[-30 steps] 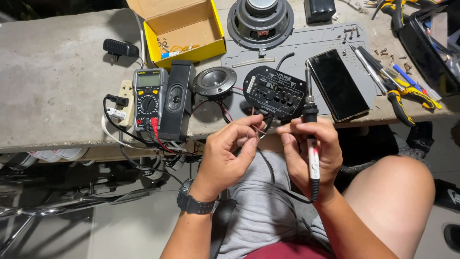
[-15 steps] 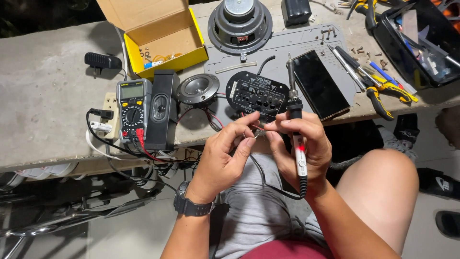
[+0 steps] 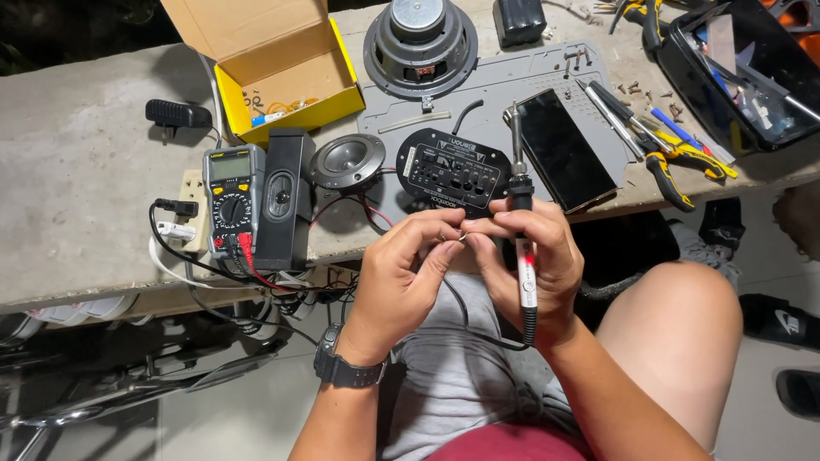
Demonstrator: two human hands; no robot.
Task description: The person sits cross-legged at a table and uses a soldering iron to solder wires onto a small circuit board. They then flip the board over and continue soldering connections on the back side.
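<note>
The left hand [image 3: 401,273] sits just below the table's [image 3: 77,179] front edge, its fingers curled in, with thumb and forefinger pinched on the bare end of a thin wire [image 3: 457,242]; the other fingers are folded loosely beneath. Directly at its 3 o'clock, the right hand [image 3: 534,265] meets it fingertip to fingertip, its thumb and forefinger closed on the same wire end, so the two pinches touch. The right hand also carries a soldering iron [image 3: 523,248], clamped upright between the folded fingers and the palm, tip pointing to 12 o'clock and its cord leaving at 6 o'clock. The wire itself is too thin to follow far. At 12 o'clock from the hands, just above the fingertips, lies a black oval amplifier board [image 3: 453,169] on a grey work mat [image 3: 512,85]. At its 3 o'clock rests a dark phone [image 3: 561,149]; at its 9 o'clock a small round tweeter [image 3: 346,160], then a black speaker bar [image 3: 282,196] and a yellow-trimmed multimeter [image 3: 232,195]. A large speaker driver [image 3: 420,36] stands at 12 o'clock on the mat, a yellow cardboard box [image 3: 273,60] at 10 o'clock, and pliers [image 3: 683,162] out at 2 o'clock.
</note>
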